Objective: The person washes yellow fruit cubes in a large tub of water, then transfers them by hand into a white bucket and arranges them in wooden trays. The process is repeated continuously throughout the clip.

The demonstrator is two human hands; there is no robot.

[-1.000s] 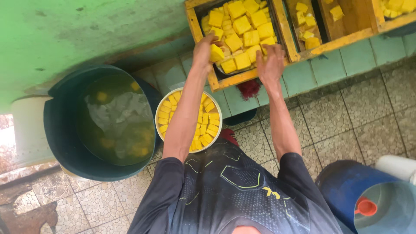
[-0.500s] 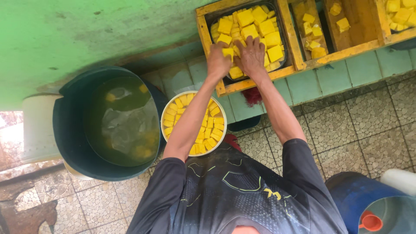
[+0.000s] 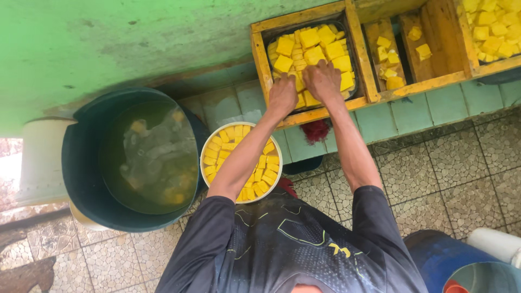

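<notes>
The yellow cubes (image 3: 312, 46) fill a wooden tray (image 3: 259, 51) at about 12 o'clock from the person, on a tiled ledge (image 3: 380, 116). Both hands lie on the near cubes: the left hand (image 3: 283, 95) curled over some of them, the right hand (image 3: 323, 80) spread flat; I cannot tell if either grips a cube. To gather well, I think, scoop softly from below, without squeezing. A white bucket (image 3: 205, 146) of cubes stands at 7 o'clock of the tray, a dark tub (image 3: 81, 179) of water at its 9 o'clock.

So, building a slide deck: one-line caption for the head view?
Both hands, left hand and right hand, press into yellow cubes in a wooden tray.
</notes>
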